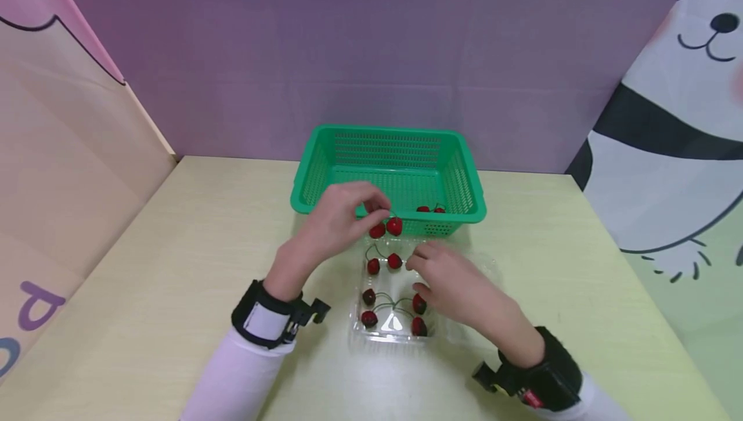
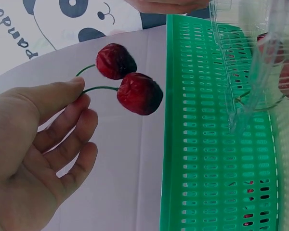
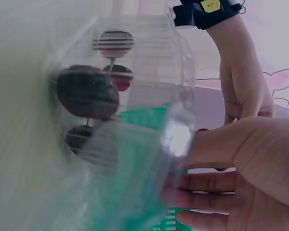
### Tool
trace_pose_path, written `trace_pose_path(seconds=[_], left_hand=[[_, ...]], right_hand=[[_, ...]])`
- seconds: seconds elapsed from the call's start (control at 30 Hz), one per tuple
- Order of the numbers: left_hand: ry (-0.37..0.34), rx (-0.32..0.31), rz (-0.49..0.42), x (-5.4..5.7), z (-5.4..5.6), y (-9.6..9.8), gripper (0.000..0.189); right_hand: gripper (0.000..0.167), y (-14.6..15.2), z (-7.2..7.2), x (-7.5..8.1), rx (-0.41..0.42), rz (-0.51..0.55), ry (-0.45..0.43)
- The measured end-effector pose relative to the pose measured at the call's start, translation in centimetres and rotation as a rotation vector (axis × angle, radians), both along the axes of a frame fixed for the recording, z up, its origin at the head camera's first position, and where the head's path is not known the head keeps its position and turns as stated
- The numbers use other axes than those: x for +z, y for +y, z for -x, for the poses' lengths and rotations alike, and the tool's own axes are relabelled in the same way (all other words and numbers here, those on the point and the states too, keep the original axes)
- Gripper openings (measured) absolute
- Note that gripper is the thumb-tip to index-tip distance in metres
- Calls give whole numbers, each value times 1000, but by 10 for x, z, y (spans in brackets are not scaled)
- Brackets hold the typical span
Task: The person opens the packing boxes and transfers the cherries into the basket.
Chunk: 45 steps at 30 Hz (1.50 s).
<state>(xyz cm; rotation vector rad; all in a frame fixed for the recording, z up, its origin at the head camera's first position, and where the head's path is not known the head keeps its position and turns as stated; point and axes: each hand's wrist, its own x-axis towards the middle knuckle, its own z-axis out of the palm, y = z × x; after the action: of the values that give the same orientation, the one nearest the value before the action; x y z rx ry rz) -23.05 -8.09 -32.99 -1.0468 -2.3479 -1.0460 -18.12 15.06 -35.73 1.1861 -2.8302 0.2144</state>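
Observation:
My left hand point(image 1: 340, 219) pinches the green stems of a pair of red cherries point(image 2: 139, 94) between thumb and forefinger. The pair hangs by the front rim of the green basket point(image 1: 475, 209). Below it stands a clear plastic container point(image 1: 383, 338) with several cherries inside, their stems joined in pairs. Over the container's right side is my right hand point(image 1: 455, 282), its fingers loosely extended and holding nothing. In the right wrist view those fingers point(image 3: 209, 202) are by the clear wall; whether they touch it I cannot tell. A couple of cherries point(image 1: 439, 210) lie inside the basket.
A clear lid point(image 1: 461, 336) lies folded out to the container's right. The pale wooden table point(image 1: 191, 266) reaches a purple backdrop point(image 1: 371, 40) behind the basket. Printed panda cloth point(image 1: 673, 144) hangs at the right, and another printed cloth point(image 1: 64, 150) at the left.

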Motion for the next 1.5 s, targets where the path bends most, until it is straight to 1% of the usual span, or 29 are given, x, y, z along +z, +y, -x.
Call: trace_pose_path(seconds=[0.13,0.3,0.4,0.57,0.73,0.97,1.07,1.13,1.3,1.4,1.5], left_hand=[[12,50,-5,-1,1,-2,7],[17,99,-5,0,2,-4,7],[32,126,-7,0,3,-6,6],[55,170,-26,0,5,-9,7],[52,241,-48,0,7,-10,7],[7,368,-94,-3,9,-13,7],[4,400,-121,-5,11,-15,7],[16,420,-133,-6,11,-15,7],[43,464,-153,-8,13,-17,8],[31,500,-146,-9,14,-19,10],[-3,536,-120,-11,16,-22,10]], right_hand=[[22,-3,-2,-2,11,-18,-48],[22,-4,-4,-3,14,-101,-107],[20,-4,-4,-5,20,-140,-125],[17,-5,-5,-7,30,-177,-124],[15,-8,-6,-10,30,-192,-127],[13,-9,-5,-12,45,-198,-131],[15,-9,-6,-12,64,-172,-134],[16,-8,-6,-11,75,-160,-136],[19,-9,-6,-10,79,-181,-149],[20,-9,-7,-11,72,-198,-159],[20,-9,-7,-12,67,-200,-161]])
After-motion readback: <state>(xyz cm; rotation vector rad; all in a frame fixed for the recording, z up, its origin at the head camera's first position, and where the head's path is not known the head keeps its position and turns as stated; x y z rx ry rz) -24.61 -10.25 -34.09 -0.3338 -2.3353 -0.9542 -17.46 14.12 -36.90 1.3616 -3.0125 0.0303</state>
